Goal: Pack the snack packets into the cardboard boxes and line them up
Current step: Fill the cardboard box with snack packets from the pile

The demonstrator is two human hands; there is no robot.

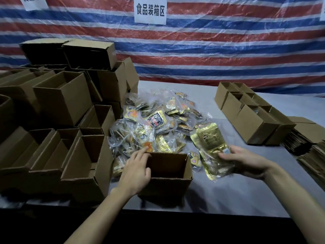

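Nearest, the left hand [136, 167] sits on the left wall of an open box [168, 184]. Its middle, ring and little fingers are curled over the rim, and the forefinger stretches ahead to the far left corner. Just right of those fingers the box's hollow is dark, and I cannot tell whether anything lies inside.

Across the box, the right hand [246, 162] holds a gold packet [209, 147] in clear wrap. The thumb is pressed on its face and the other fingers are wrapped under its right edge. The packet slants up and away from the fingertips, with its lower end just beside the box's right wall. A grey table [228, 199] lies under both hands.

Just beyond the left forefinger's tip lies the pile of snack packets [154, 124], gold, black and orange in clear bags. Left of the left hand's fingers, empty boxes [70, 120] are stacked with their mouths open. Beyond the right hand's fingers and to their right, a row of boxes [246, 118] stands side by side, with flattened cardboard [309, 150] beside it. Farthest off hangs a striped tarp [211, 50] with a paper sign [150, 10].
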